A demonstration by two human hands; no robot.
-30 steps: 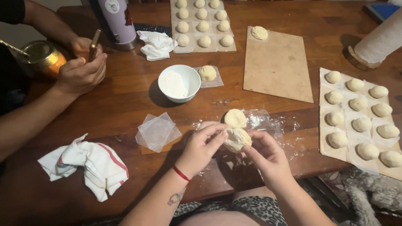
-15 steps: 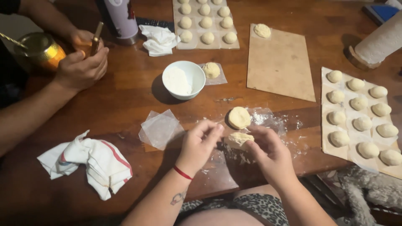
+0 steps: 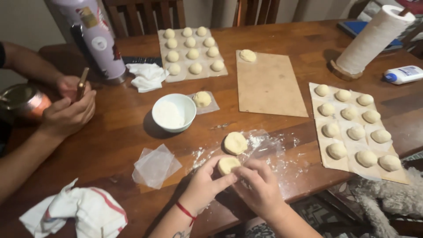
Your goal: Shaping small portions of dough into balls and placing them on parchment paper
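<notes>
Dough piece (image 3: pixel 228 165) | pinched between fingertips of left hand (image 3: pixel 206 186) and right hand (image 3: pixel 260 188) | lower centre of frame

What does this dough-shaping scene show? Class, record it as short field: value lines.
left hand: pinches the pale round dough piece
right hand: touches the same dough piece
nearby dough: flattened pale dough disc on clear plastic film
bowl: white round bowl of white flour
surface: brown wooden table
other person: hands at the left edge
</notes>
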